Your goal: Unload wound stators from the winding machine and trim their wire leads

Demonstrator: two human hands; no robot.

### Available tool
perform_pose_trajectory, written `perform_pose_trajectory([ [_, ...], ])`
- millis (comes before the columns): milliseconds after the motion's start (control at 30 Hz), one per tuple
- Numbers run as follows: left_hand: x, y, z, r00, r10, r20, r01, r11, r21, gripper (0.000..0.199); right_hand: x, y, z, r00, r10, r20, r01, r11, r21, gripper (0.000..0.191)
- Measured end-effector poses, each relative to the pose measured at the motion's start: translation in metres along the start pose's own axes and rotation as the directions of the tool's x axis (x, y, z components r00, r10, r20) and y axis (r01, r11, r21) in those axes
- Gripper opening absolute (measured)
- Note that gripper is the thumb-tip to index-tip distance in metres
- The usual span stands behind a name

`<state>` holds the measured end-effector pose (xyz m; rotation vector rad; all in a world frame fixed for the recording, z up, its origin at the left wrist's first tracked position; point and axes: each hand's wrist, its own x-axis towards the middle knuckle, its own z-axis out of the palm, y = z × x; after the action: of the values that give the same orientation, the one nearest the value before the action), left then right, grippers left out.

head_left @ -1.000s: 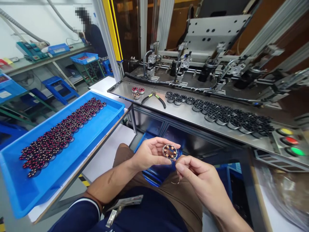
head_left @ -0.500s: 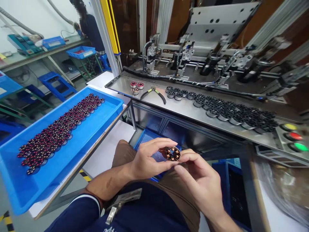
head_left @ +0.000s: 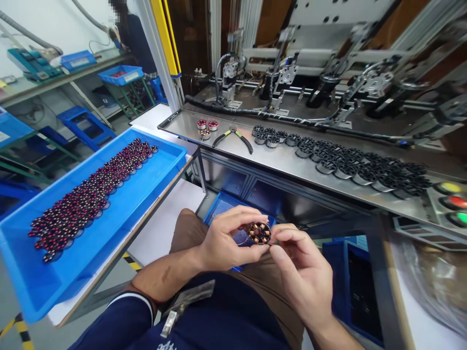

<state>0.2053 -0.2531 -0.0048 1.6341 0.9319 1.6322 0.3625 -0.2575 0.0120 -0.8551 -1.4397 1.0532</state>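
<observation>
My left hand [head_left: 222,238] grips a motor stator [head_left: 260,233] by its rim, between the thumb below and the fingers above. Copper windings fill its black slots, and its round face is turned up toward me. A loose copper wire [head_left: 242,241] curves out from its left side. Close against the stator's lower right edge, my right hand [head_left: 302,265] pinches a thin wire end between thumb and forefinger; the very tip is hidden by the fingers. Both hands are above my lap, in front of the metal bench [head_left: 270,158].
Wound stators [head_left: 95,194] fill part of a blue tray [head_left: 146,192] on the left. On the bench lie cutting pliers [head_left: 232,138], a few stators [head_left: 207,126] and rows of black stator cores [head_left: 343,160]. A winding machine [head_left: 284,78] stands behind; lit buttons [head_left: 456,201] are at right.
The stator has tilted slightly in my left hand, and its left wire shows more plainly. My right fingertips have shifted a little at its lower edge. The view has moved slightly.
</observation>
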Motion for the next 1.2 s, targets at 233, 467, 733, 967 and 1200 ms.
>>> perform_pose_trajectory([
  [233,0.005,0.008,-0.002,0.972,0.232,0.021,-0.231,0.952,0.201,0.037,0.004,-0.003,0.006,1.000,-0.020,-0.024,0.019,0.999,-0.028,0.015],
  [467,0.003,0.008,-0.005,0.991,0.130,0.012,-0.131,0.981,0.142,0.036,-0.003,0.012,0.009,0.973,0.220,-0.068,-0.210,0.970,0.125,0.027],
  [733,0.006,0.010,-0.006,0.970,0.228,0.085,-0.242,0.939,0.244,0.037,0.010,-0.005,0.001,0.996,-0.079,-0.030,0.078,0.996,-0.033,0.005],
  [967,0.004,0.008,-0.007,0.984,0.173,0.049,-0.178,0.976,0.127,0.040,0.012,-0.003,0.000,0.995,-0.026,-0.100,0.017,0.996,-0.092,0.017],
  [1200,0.002,0.005,-0.004,1.000,0.003,-0.012,-0.003,1.000,-0.029,0.034,0.005,0.013,0.004,0.984,0.153,-0.095,-0.125,0.958,0.257,0.019],
])
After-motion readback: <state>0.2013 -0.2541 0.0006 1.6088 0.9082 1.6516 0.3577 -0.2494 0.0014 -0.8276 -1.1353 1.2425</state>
